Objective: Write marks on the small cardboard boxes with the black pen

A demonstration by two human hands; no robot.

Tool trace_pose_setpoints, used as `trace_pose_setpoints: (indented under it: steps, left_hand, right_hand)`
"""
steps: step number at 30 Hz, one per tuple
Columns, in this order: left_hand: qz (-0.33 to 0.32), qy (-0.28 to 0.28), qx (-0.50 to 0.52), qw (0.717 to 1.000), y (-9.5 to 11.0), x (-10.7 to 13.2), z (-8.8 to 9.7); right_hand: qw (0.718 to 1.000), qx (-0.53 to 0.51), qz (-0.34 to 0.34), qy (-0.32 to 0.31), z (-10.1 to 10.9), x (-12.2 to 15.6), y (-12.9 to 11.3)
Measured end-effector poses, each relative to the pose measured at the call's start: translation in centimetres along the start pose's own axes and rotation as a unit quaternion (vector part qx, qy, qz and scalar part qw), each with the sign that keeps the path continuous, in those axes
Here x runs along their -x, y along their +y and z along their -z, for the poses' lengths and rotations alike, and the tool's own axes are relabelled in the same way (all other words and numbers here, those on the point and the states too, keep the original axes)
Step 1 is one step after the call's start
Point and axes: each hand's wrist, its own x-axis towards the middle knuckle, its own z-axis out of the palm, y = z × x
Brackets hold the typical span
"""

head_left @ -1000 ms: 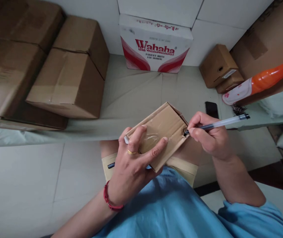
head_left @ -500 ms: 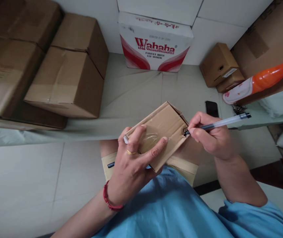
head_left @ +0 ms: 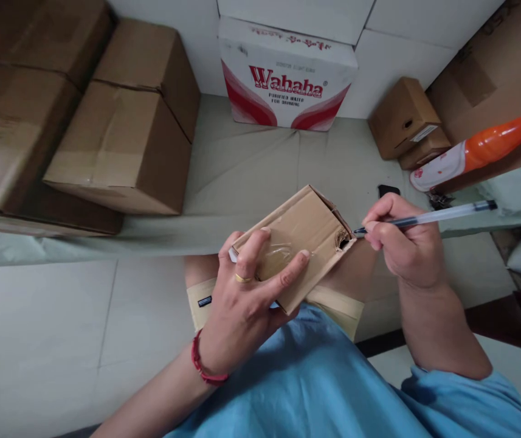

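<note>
A small cardboard box [head_left: 308, 228] is tilted above my lap, with a strip of clear tape on its top face. My left hand [head_left: 253, 292] grips it, thumb and fingers spread over the top and near edge. Close to the box's right corner is a ragged, torn hole [head_left: 343, 242] with a dark inside. My right hand [head_left: 403, 243] pinches a pen [head_left: 442, 214] with a clear barrel and dark cap end. The pen's tip points left, just beside the box's right edge and outside the hole; whether it touches the edge I cannot tell.
A white and red water carton [head_left: 287, 82] stands against the wall. Large cardboard boxes [head_left: 118, 134] are stacked left. On the right are a small brown box [head_left: 401, 118], an orange bottle [head_left: 492, 143], keys [head_left: 440, 199] and a phone [head_left: 388, 190] partly behind my right hand.
My right hand has moved right with the pen, drawing its tip out of the hole to beside the box edge. My left hand and the box have hardly moved.
</note>
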Motion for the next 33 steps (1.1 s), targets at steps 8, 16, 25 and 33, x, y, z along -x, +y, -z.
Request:
trace_pose_setpoints:
  steps: [8,16,25,33]
  left_hand:
    - [-0.002,-0.002,0.004,1.0,0.0,-0.1,0.1]
    - [0.001,0.071,-0.007,0.997,-0.2,0.5,-1.2]
    - [0.065,0.189,-0.09,0.976,-3.5,-5.0,0.7]
    - [0.107,0.278,-0.045,0.954,-5.7,-7.3,-6.1]
  right_hand:
    - [0.999,0.035,0.027,-0.023,-0.4,-0.1,-0.1]
    - [0.989,-0.046,0.037,0.139,1.3,-0.9,3.4]
    - [0.902,0.392,-0.181,0.017,2.7,-8.7,18.5]
    - [0.9,0.378,-0.216,0.019,2.8,-10.8,22.4]
